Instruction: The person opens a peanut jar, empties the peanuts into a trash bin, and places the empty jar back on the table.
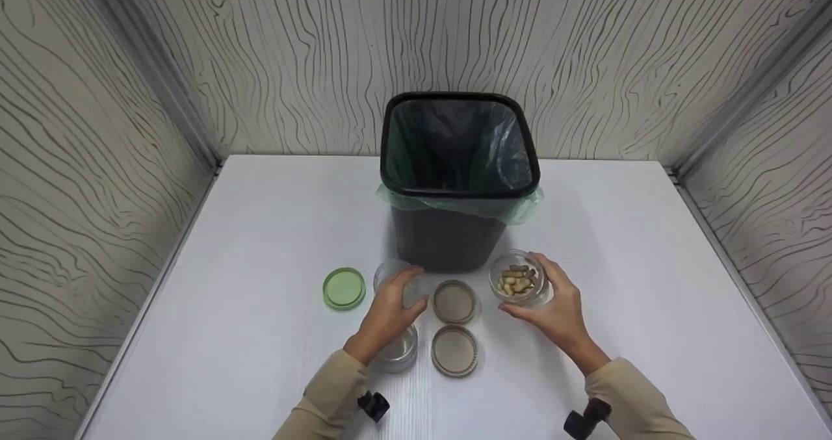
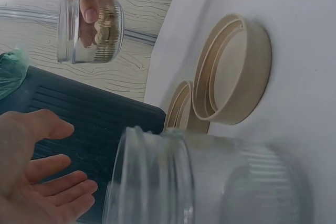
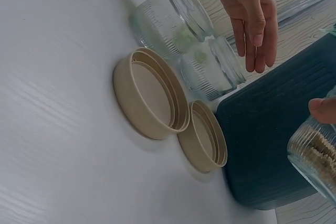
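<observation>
My right hand (image 1: 564, 310) grips a clear glass jar (image 1: 493, 277) by its side, fingers and thumb around it. Peanuts in their shells (image 1: 518, 283) lie inside the jar, which is lifted above the table in the wrist views. The left hand (image 1: 385, 309) holds nothing; its fingers are loosely bent over two glass jars. The nearer of these, a ribbed jar (image 3: 170, 22), stands partly under the hand in the head view. Behind it is a smaller glass jar (image 3: 210, 69), close to the bin. No lid is on any of the jars.
A dark bin (image 1: 448, 238) with a green liner (image 1: 520, 209) stands at the back middle. Two beige lids (image 1: 454, 351) lie between the hands, and a green lid (image 1: 344, 288) is on the left. Patterned walls (image 1: 312, 63) enclose the white table (image 1: 260, 245).
</observation>
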Action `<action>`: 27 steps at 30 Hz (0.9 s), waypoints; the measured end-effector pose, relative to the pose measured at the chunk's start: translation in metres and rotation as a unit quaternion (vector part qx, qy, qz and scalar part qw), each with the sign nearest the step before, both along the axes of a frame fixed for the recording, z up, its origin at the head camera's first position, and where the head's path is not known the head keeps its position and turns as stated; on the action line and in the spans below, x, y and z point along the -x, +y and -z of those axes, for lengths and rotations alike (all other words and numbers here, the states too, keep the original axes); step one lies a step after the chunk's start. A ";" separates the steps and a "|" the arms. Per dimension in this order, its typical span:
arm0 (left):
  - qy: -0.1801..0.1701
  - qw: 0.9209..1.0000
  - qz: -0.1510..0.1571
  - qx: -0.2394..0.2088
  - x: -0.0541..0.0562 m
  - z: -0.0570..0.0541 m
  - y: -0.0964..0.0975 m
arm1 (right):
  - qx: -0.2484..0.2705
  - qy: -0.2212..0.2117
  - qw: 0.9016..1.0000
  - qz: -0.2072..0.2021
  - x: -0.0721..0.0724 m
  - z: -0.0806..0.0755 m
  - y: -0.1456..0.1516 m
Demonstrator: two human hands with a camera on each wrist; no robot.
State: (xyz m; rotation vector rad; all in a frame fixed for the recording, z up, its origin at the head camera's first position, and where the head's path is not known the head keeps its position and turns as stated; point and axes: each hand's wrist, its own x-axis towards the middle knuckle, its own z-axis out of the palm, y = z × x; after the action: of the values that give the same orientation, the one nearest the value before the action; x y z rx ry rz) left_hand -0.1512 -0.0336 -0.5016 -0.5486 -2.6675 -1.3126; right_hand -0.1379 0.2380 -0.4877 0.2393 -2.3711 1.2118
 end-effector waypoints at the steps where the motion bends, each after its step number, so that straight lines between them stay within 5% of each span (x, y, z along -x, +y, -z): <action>1: 0.000 1.000 -0.003 -0.006 0.001 -0.001 -0.002 | 0.000 0.000 1.000 -0.001 0.000 -0.002 0.001; 18: 0.067 0.992 -0.031 -0.107 0.015 -0.026 -0.017 | 0.003 0.012 1.000 -0.019 0.001 -0.030 0.009; 27: 0.125 0.980 -0.059 -0.141 0.024 -0.050 -0.025 | 0.020 0.056 0.998 -0.035 0.000 -0.047 0.016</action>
State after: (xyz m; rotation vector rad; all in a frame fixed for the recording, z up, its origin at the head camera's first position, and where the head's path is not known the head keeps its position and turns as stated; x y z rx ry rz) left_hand -0.1757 -0.0590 -0.4518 -0.4750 -2.2284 -1.4477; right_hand -0.1379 0.2539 -0.4405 0.3688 -2.2574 1.2431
